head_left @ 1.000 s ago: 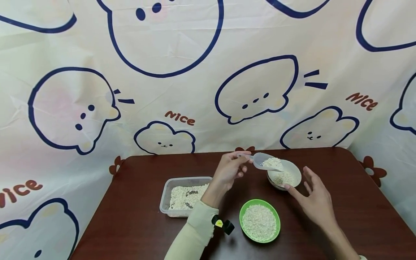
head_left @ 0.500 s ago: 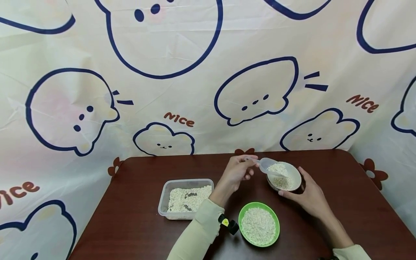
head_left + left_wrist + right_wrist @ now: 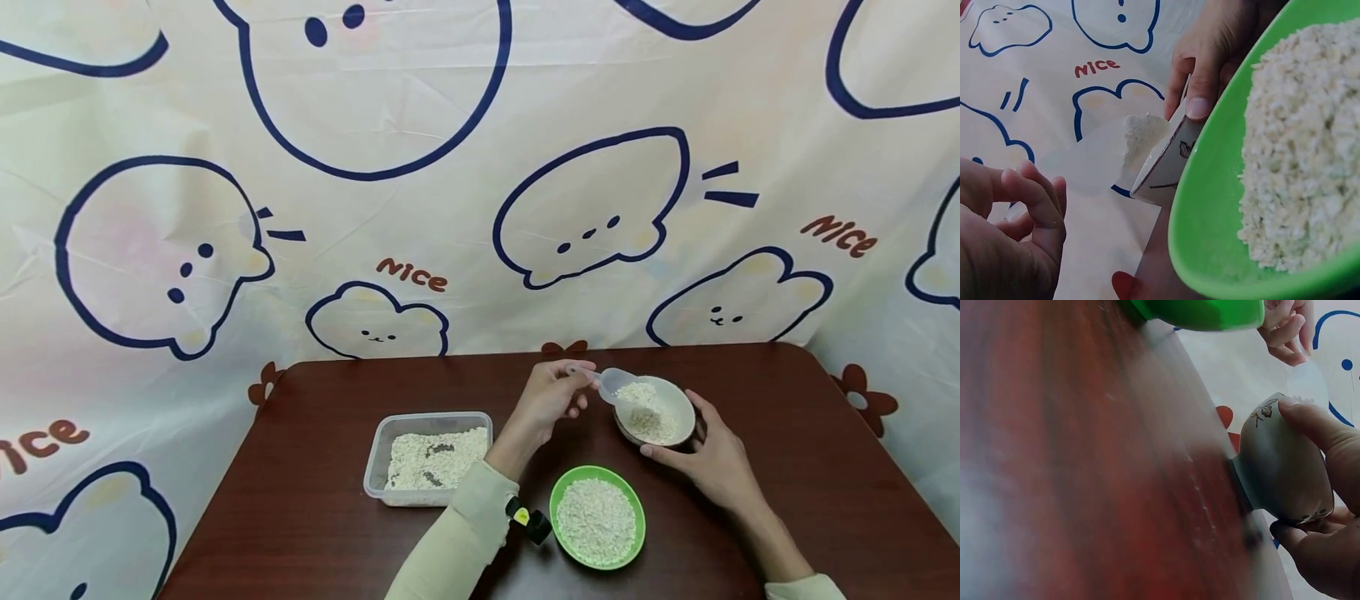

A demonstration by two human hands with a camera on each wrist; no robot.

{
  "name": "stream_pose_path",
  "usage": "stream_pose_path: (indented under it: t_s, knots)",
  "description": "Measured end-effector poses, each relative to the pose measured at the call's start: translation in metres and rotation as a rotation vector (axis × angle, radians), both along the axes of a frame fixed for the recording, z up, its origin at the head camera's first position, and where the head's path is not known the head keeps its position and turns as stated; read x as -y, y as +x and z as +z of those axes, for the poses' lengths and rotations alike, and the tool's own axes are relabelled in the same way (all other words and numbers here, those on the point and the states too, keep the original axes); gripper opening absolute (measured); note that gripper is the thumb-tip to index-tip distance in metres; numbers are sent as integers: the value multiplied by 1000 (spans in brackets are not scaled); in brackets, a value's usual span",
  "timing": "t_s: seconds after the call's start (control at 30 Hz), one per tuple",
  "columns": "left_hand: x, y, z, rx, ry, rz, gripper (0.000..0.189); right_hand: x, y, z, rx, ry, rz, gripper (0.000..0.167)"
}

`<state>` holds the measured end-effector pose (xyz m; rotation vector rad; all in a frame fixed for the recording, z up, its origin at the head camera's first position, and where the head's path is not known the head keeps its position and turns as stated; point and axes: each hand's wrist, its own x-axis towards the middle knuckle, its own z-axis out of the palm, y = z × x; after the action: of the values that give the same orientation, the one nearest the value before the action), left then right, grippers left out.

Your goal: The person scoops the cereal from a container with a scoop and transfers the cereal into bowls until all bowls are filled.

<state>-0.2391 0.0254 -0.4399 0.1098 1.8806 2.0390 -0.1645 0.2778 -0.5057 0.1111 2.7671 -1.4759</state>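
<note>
My left hand (image 3: 542, 408) pinches the handle of a translucent plastic scoop (image 3: 611, 382), tilted over the near-left part of a small white bowl (image 3: 681, 407). White flakes like rolled oats (image 3: 637, 396) lie at the scoop's lip, and more are in the bowl below. My right hand (image 3: 718, 467) grips the bowl's right side, thumb at the near side and fingers behind. In the right wrist view the outside of the bowl (image 3: 1285, 465) shows a small plant pattern. The left wrist view shows the right thumb (image 3: 1199, 107) against the bowl's wall.
A clear plastic box (image 3: 375, 462) with flakes stands at the left on the dark wooden table (image 3: 300, 533). Close in front of the hands is a green bowl (image 3: 555, 521) heaped with flakes, near the left wrist. A cartoon-print cloth (image 3: 465, 225) hangs behind the table.
My right hand has closed round the bowl from beside it. The scoop has moved right and slightly down over the bowl, and its flakes have slid toward the lip.
</note>
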Motion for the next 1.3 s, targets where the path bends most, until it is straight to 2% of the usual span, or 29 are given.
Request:
stream_pose_path:
  t_s: [0.23,0.4,0.6,0.7,1.03,1.17,1.3]
  knots:
    - [4,2,-2,-61,-54,-3,24,6,2,-2,-25,-14,12,127]
    - [2,6,2,-120,-121,-5,22,5,4,-2,-19,-11,11,126]
    - [-3,12,14,-232,-279,-7,24,5,5,-1,-11,-11,13,127]
    - [-6,14,20,-284,-345,-28,24,5,5,0,-15,-10,13,126]
    - [-7,20,38,-388,-498,-81,28,6,6,0,13,-12,18,129]
    - [-6,22,42,-422,-526,-93,28,5,6,1,20,2,20,129]
    - [-2,23,47,-439,-512,-93,29,4,5,2,14,10,23,129]
